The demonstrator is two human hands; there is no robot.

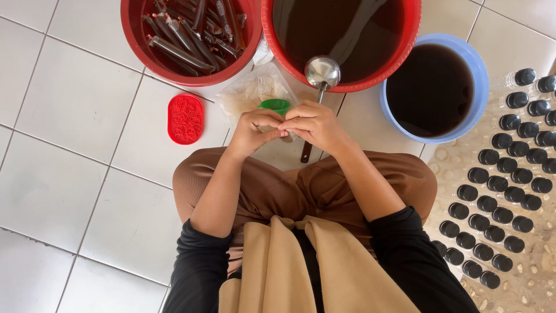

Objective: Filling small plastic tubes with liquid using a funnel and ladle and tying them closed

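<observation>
Down on the white tiled floor a person sits cross-legged in brown trousers, with both hands close together over the lap. The left hand and the right hand touch at the fingertips. Their fingers are curled in tight and seem to pinch something small between them, but I cannot tell what it is. Just past the hands sits a small green plastic funnel, on top of a clear plastic bag that lies flat on the floor. A shiny metal ladle rests with its round bowl on the rim of a big red plastic tub of dark brown drink. Beside that tub, on the person's right, is a blue plastic bowl with the same dark drink. Another red tub holds long thin bags of the drink. A flat red oval lid lies near the left hand. Many small clear bottles with black caps stand in rows on the right.
</observation>
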